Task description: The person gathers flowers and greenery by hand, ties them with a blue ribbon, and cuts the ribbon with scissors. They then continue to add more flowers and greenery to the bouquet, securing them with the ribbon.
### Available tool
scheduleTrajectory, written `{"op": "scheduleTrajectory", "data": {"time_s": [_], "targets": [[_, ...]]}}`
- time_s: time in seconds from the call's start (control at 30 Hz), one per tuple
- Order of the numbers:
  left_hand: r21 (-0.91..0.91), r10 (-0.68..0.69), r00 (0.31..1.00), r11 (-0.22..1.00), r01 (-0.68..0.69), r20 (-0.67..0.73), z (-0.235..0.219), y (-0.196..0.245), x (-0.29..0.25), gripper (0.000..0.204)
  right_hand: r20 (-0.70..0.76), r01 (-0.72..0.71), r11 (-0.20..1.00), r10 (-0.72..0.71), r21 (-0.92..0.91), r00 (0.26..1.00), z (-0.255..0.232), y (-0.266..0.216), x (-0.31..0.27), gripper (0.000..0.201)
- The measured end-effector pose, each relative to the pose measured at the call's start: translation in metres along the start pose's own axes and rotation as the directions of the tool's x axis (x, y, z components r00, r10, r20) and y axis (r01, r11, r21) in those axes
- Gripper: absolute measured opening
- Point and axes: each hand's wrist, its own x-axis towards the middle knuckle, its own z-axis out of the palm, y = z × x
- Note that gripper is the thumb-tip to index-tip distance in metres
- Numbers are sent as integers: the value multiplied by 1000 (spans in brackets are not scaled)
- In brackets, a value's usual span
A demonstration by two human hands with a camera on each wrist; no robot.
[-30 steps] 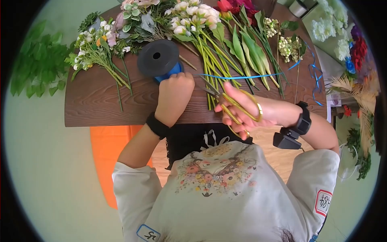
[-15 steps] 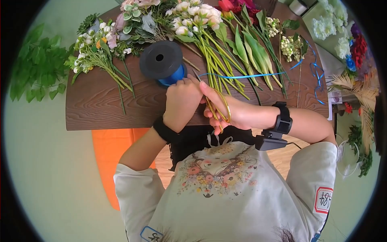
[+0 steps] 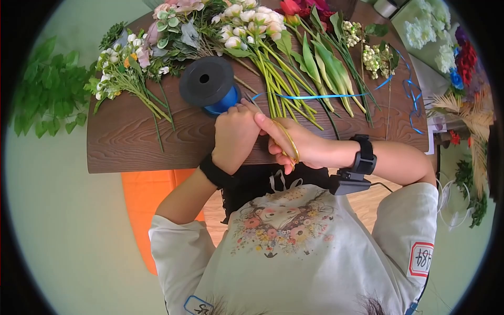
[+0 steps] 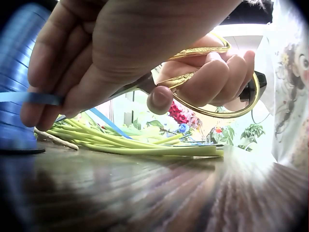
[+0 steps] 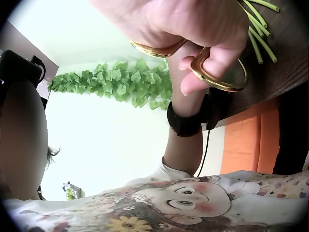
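On brown table [image 3: 126, 142], nr spool [image 3: 210, 79] at left: pinching blue ribbon [image 4: 43, 98] w/ L hand [image 3: 236, 134], gripping scissors [image 5: 217, 86] w/ R hand [image 3: 304, 144] thru loops. Could nick L fingertips via blade slip so close, or drag stems [image 3: 270, 86] by tugging ribbon strung across. Can't tell blade gap.

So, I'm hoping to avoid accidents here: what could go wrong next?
The scissors in the right hand point close beside the left hand, so a slip might nick a finger. The blue ribbon crosses the flower stems and could drag them if pulled. The spool might get knocked.
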Motion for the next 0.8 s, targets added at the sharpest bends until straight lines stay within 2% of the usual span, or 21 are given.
{"op": "scheduleTrajectory", "data": {"time_s": [0.17, 0.23, 0.33, 0.4, 0.47, 0.5, 0.53, 0.57, 0.6, 0.63, 0.7, 0.73, 0.77, 0.8], "targets": [[17, 9, 1000, 1000, -9, 11, 0, 0, 0, 18, -1, -8, 999, 8, -51, 1000, -4, -3, -2, 60], [-19, -49, 990, 998, 52, 136, -2, 2, 0, 19, 13, -9, 999, 9, -37, 1000, -5, -3, -3, 60], [57, -66, 983, 997, 57, 174, -1, 0, -1, 14, 27, -15, 1000, 15, 26, 1000, -5, -5, -6, 62], [47, -58, 986, 998, 51, 159, 0, -3, -1, 14, 23, -16, 997, 14, 75, 1000, -8, -10, -11, 63], [29, -42, 990, 999, 38, 138, 0, -4, 0, 14, -22, 13, 1000, -12, 27, 1000, -14, -18, -21, 61], [22, -97, 981, 995, 94, 169, -1, -3, 1, 18, -36, 17, 999, -16, 28, 999, -20, -24, -28, 61], [14, -147, 969, 989, 147, 200, -3, -1, 1, 22, -37, 87, 992, -91, -90, 995, -28, -31, -37, 58], [1, -132, 972, 991, 134, 193, -5, 0, 2, 22, -33, 153, 966, -163, -208, 986, -36, -35, -45, 54], [-46, -123, 988, 991, 128, 98, -8, 1, 3, 27, -125, 171, 944, -213, -281, 969, -46, -36, -53, 47], [-92, -118, 993, 989, 118, 2, -13, 2, 3, 32, -203, 202, 914, -285, -352, 937, -58, -37, -62, 43], [-176, -120, 992, 976, 125, 39, -32, 3, 7, 38, -360, 269, 830, -473, -489, 804, -80, -39, -87, 37], [-229, -87, 993, 971, 68, -76, -41, 0, 10, 40, -479, 217, 789, -539, -575, 693, -90, -37, -97, 33], [-274, -59, 980, 962, 5, -191, -49, -5, 13, 42, -518, 99, 720, -580, -687, 629, -105, -36, -108, 29], [-261, -82, 967, 965, 17, -242, -55, -13, 13, 44, -489, -28, 559, -699, -829, 523, -122, -30, -115, 28]]}}
